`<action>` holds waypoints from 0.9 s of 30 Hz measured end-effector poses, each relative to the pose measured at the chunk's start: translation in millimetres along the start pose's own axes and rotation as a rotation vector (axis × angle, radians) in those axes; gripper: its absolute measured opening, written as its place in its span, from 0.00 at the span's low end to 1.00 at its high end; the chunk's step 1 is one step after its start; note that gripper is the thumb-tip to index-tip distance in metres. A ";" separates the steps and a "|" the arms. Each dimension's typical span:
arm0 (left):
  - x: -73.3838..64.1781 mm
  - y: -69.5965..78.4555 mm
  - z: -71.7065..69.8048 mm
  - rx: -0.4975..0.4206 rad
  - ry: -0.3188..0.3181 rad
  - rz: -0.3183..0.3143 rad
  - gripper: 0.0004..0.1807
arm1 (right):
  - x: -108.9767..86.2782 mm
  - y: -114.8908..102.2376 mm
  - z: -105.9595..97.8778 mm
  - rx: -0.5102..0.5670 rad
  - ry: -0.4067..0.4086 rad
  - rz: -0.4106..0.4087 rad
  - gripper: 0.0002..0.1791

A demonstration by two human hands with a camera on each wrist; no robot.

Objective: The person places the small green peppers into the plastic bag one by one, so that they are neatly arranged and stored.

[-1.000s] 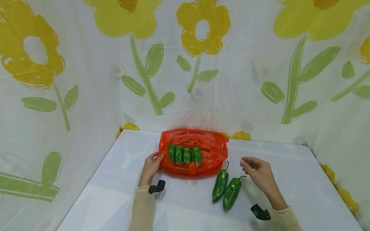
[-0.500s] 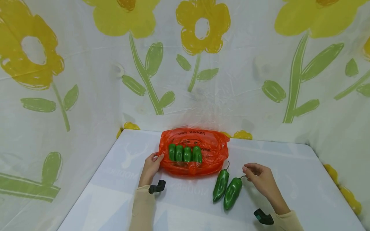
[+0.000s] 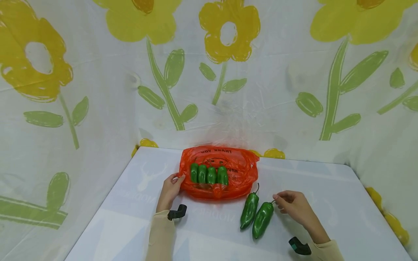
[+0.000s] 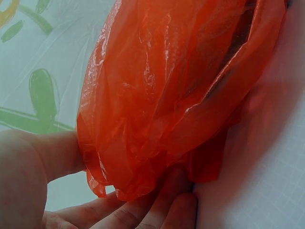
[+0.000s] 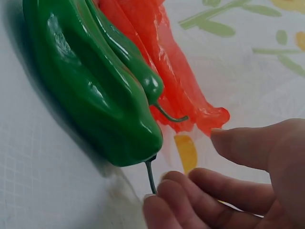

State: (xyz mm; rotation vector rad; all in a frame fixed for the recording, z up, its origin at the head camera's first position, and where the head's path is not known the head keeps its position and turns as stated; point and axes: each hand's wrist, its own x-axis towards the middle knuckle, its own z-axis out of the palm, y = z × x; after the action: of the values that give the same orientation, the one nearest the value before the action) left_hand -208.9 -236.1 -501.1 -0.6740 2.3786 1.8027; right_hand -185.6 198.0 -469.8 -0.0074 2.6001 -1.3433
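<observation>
My left hand (image 3: 170, 191) grips the left edge of a red plastic bag (image 3: 241, 175). The left wrist view has the thumb on one side of the crumpled film (image 4: 138, 119) and the fingers beneath it. Several green peppers (image 3: 211, 175) lie side by side in the bag's mouth. To the right of the bag, two long green peppers with thin stems rest on the table, one farther left (image 3: 249, 211) and one nearer my right hand (image 3: 262, 220). My right hand (image 3: 295, 207) is at that nearer pepper's stem (image 5: 151, 176), fingertips beside it and thumb apart.
The white table (image 3: 209, 232) meets a curtain (image 3: 274, 119) with printed yellow flowers along its back and sides. A black wrist camera (image 3: 177, 212) sits on the left sleeve, another black camera (image 3: 299, 246) on the right.
My right hand has moved down toward the nearer pepper's stem, ending with its fingertips right at it. My left hand stays on the bag, and the peppers lie where they were.
</observation>
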 end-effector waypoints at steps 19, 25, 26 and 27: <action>-1.2 0.1 -0.3 -0.001 -0.003 0.009 0.35 | -1.6 7.0 4.9 -0.064 -0.139 0.010 0.22; -1.6 0.0 -0.8 -0.002 -0.004 0.015 0.35 | 0.0 5.5 10.1 -0.050 -0.155 0.043 0.25; -1.7 0.0 -0.9 -0.003 -0.004 0.016 0.35 | 0.2 5.0 11.1 -0.050 -0.157 0.050 0.25; -1.9 0.0 -0.7 -0.003 -0.005 0.018 0.35 | 0.0 4.4 11.9 -0.052 -0.159 0.050 0.25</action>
State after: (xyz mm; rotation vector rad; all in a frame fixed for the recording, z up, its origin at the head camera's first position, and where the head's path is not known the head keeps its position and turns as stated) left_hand -207.1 -236.3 -500.3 -0.6501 2.3869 1.8125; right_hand -182.9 191.0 -480.0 -0.0551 2.4846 -1.2066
